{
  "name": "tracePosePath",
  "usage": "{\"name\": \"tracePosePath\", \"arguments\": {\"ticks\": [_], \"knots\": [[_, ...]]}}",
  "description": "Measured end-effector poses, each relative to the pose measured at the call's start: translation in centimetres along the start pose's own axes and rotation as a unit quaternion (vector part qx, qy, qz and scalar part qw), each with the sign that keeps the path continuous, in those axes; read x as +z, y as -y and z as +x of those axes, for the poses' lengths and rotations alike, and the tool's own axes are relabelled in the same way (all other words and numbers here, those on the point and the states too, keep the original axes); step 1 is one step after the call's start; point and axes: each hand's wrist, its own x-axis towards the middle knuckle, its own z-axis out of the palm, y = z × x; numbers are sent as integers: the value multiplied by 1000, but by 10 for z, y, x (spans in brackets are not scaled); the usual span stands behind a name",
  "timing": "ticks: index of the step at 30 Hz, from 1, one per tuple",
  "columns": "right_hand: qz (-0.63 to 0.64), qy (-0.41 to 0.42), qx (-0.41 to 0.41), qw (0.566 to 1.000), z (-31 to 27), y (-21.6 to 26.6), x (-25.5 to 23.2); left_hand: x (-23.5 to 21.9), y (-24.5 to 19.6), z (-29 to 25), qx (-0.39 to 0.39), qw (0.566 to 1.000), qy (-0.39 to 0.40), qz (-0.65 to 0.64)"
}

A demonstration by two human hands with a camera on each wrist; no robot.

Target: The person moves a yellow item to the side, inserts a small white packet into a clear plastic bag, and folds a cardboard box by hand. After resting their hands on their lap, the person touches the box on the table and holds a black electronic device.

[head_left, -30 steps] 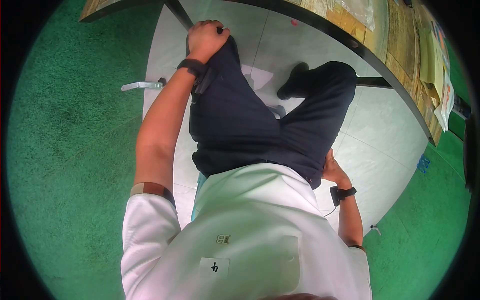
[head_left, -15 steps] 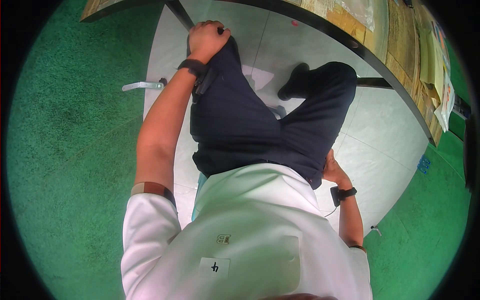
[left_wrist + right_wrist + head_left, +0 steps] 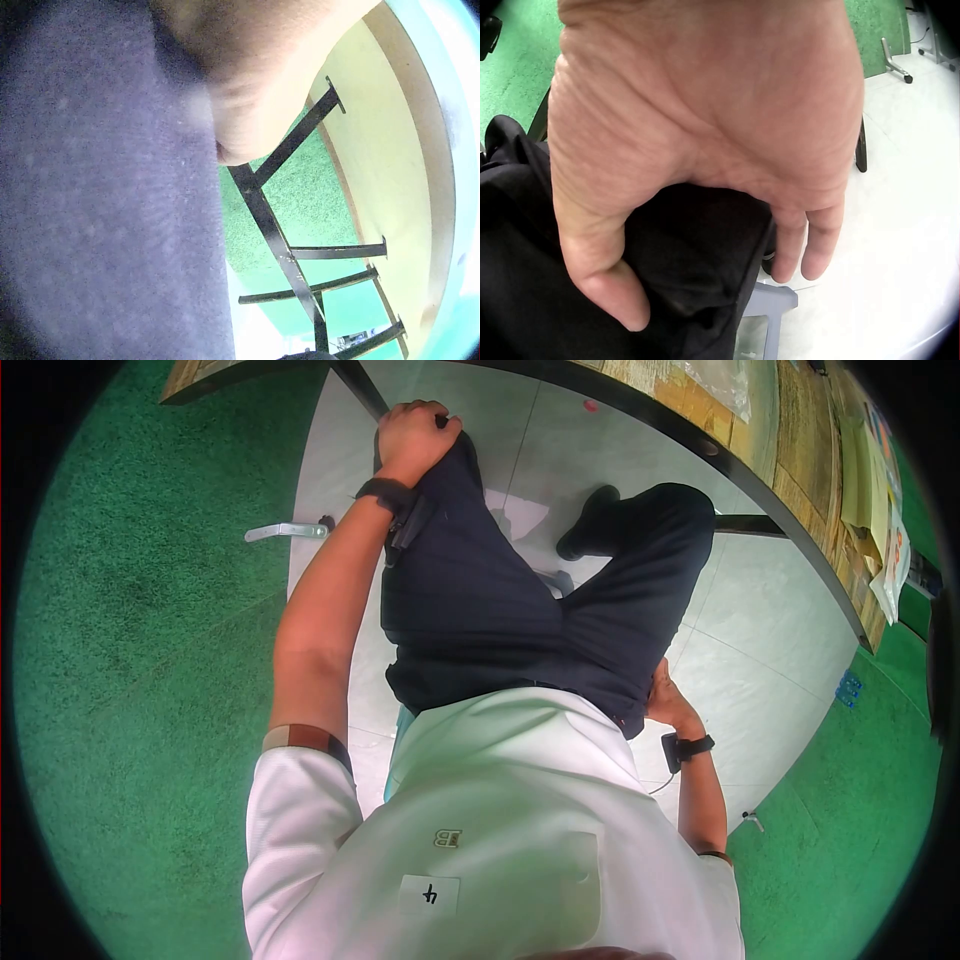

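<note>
In the head view my left hand (image 3: 415, 442) rests on the knee of the dark trousers (image 3: 470, 580), fingers bent loosely over it. A small dark patch shows between thumb and forefinger; I cannot tell what it is. The left wrist view has part of that hand (image 3: 251, 82) against the trouser cloth (image 3: 112, 195), its fingertips hidden. Low beside the other thigh is my right hand (image 3: 672, 700). Seen from the right wrist, its palm (image 3: 705, 112) and loosely bent fingers hold nothing, with black trouser cloth (image 3: 697, 247) behind them; whether they touch it I cannot tell.
A wood-topped table (image 3: 805, 460) curves across the top and right, papers (image 3: 865, 490) on it. Its dark metal frame (image 3: 277, 240) shows underneath. A grey stool leg (image 3: 772, 307) stands near the right hand. Silver feet (image 3: 285, 532) lie over the green carpet (image 3: 150, 610).
</note>
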Motion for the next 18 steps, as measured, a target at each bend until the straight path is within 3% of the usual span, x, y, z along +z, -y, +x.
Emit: {"name": "tracePosePath", "arguments": {"ticks": [18], "knots": [[5, 5, 13, 1000, 0, -6, 1, 0, 0, 0, 0, 1000, 2, 3]]}}
